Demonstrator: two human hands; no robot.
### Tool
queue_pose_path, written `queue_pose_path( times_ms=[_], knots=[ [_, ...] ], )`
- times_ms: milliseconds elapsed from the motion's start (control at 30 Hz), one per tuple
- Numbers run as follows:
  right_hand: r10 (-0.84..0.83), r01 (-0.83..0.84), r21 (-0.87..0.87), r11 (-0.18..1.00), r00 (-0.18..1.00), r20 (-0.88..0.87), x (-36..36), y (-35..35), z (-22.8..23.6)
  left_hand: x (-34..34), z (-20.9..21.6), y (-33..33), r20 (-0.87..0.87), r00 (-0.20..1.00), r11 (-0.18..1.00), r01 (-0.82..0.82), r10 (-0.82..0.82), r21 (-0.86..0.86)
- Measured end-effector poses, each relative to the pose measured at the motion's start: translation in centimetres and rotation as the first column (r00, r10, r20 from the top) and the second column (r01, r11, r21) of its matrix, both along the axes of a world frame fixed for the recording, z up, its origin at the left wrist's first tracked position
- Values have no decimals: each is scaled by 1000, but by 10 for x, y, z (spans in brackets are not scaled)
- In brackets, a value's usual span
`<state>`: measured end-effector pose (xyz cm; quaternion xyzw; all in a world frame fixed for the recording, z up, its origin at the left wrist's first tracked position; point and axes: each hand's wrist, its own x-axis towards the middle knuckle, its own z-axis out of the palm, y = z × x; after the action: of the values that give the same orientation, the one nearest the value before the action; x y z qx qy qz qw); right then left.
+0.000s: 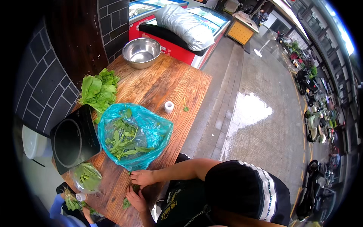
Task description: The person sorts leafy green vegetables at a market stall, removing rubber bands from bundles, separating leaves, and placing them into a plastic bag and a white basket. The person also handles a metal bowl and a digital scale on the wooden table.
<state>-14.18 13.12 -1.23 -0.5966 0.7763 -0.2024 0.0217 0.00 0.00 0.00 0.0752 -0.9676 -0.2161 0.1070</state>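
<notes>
Your dark shirt and striped sleeve (257, 189) fill the lower right and cover the near edge of the wooden table (166, 81), so you cannot see where it ends beneath you. Your right hand (143, 177) lies knuckles up on the wood with its fingers bent under, touching the near edge of the blue plastic bag (151, 130). Whether it grips anything, you cannot tell. Your left hand (136, 199) sits just below it, fingers curled. A few green stems (134, 187) show in the gap between the two hands, and one scrap of leaf (126, 203) lies just left of the left hand. The fingers hide whether they pinch the stems.

The bag lies open beyond your hands with loose leafy greens (124, 140) inside. To its left sits a black cooker (73, 140), partly over the table edge, and a clear bag of greens (87, 177) is near your hands.

At the lower left, another person's blue sleeve (56, 206) and hand (87, 213) are cut off by the rim, beside a bunch of greens (70, 202).
</notes>
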Motion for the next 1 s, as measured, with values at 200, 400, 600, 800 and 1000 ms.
queue_pose_path(
  times_ms=[200,400,600,800,1000],
  knots=[
    [78,-78,-56,995,997,-13,-11,11,-12,-10,8,9,86,995,998,-45,42,37],
    [86,-86,-2,996,994,72,-20,3,-15,-16,-2,0,113,994,999,-7,2,47],
    [47,-50,-31,998,995,-93,-4,-9,0,-21,-8,2,154,981,991,-112,121,-70],
    [-189,195,-90,977,980,66,-50,11,72,-90,63,24,-35,968,922,-224,247,316],
    [-210,204,-350,914,978,20,-137,53,95,-146,72,47,-197,921,862,-215,335,459]
  ],
)
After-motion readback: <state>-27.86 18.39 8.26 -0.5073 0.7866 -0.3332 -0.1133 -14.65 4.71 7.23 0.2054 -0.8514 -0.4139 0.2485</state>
